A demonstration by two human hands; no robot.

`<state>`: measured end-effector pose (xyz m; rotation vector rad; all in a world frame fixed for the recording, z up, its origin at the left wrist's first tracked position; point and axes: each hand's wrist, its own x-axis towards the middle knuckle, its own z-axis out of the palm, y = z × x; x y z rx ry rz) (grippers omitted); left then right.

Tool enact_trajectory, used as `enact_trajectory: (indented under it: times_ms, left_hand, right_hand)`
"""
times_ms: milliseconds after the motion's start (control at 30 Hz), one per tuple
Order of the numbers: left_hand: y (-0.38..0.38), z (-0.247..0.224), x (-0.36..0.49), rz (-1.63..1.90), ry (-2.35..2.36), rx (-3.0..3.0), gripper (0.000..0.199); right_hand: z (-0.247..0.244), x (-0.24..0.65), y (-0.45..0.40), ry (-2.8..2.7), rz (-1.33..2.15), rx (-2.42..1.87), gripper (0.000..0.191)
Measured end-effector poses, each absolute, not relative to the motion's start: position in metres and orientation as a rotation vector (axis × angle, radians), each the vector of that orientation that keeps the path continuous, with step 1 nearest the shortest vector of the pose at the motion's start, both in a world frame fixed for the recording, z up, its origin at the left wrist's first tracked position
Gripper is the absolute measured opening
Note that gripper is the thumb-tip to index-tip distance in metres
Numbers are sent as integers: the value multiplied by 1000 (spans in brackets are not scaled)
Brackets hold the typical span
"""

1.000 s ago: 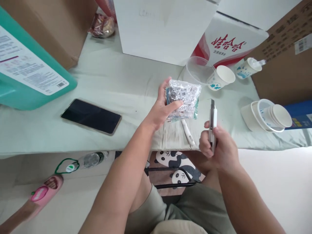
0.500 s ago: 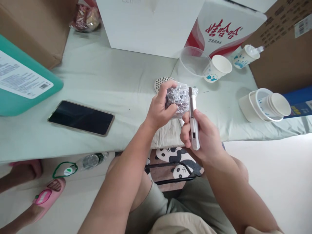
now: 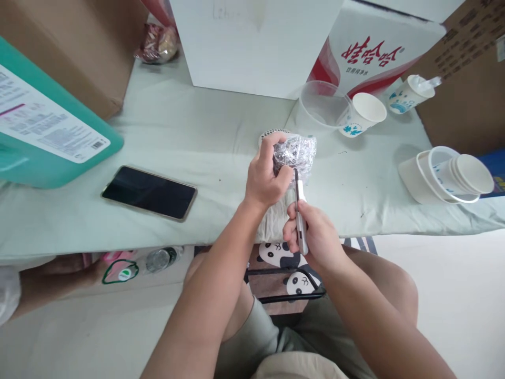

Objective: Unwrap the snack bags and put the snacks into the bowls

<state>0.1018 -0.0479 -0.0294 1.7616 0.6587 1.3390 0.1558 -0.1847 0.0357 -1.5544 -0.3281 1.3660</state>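
Observation:
A dark item in crinkled clear plastic wrap [image 3: 298, 152] is gripped by my left hand [image 3: 266, 176], fingers over its top left and thumb at its lower side. My right hand [image 3: 313, 231] is closed round a white utility knife [image 3: 300, 221], its dark blade pointing up at the lower edge of the wrap, close to my left thumb. Behind my left fingers, a white perforated round object [image 3: 270, 132] is partly hidden. A bundle of pale strands [image 3: 273, 223] lies on the cloth below the wrapped item.
On the cloth-covered table [image 3: 221, 137] are a phone [image 3: 149, 192], a teal jug [image 3: 59, 126], a clear plastic tub [image 3: 321, 108], a paper cup [image 3: 366, 113] and stacked cups in tubs [image 3: 453, 176]. Boxes stand behind. Another person's arm [image 3: 55, 281] shows at lower left.
My right hand and the knife have moved down and left, from the wrap's right side to its lower edge. The view has shifted, and another person's arm has come in at lower left.

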Motion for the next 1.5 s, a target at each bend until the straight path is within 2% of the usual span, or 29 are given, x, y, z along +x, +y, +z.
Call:
enact_trajectory:
  times_ms: [300, 567, 667, 767, 833, 1000, 1067, 1167, 1300, 1400, 1500]
  left_hand:
    - [-50, -24, 107, 1116, 776, 1444, 43]
    - [-41, -26, 115, 885, 794, 988, 29]
    - [-41, -27, 113, 875, 727, 1029, 33]
    - [-45, -23, 110, 836, 617, 1123, 39]
    - [-48, -21, 110, 815, 554, 1188, 40]
    - [-52, -25, 119, 858, 465, 1342, 49]
    - [-52, -30, 124, 886, 450, 1396, 56]
    - [-51, -37, 127, 898, 419, 1472, 66]
    - [-53, -38, 126, 834, 354, 1589, 68]
    - [-59, -35, 126, 730, 280, 1599, 74]
    - [-65, -33, 126, 615, 201, 1593, 80]
  right_hand:
    - [10, 143, -200, -406, 1342, -1711, 55]
    - [26, 155, -219, -614, 1389, -1766, 55]
    - [27, 189, -229, -866, 1123, -1882, 52]
    - [17, 239, -234, -1168, 409, -2207, 39]
    - [7, 275, -235, -1234, 119, -2424, 32]
    - [-13, 337, -234, -1133, 161, -2743, 40]
    - [-17, 346, -233, -1090, 191, -2787, 37]
    - [-15, 343, -230, -1140, 65, -2635, 35]
    - [8, 312, -223, -1452, -146, -2052, 35]
    - [25, 287, -215, -1640, -101, -1798, 39]
    - [26, 275, -210, -1665, -46, -1795, 25]
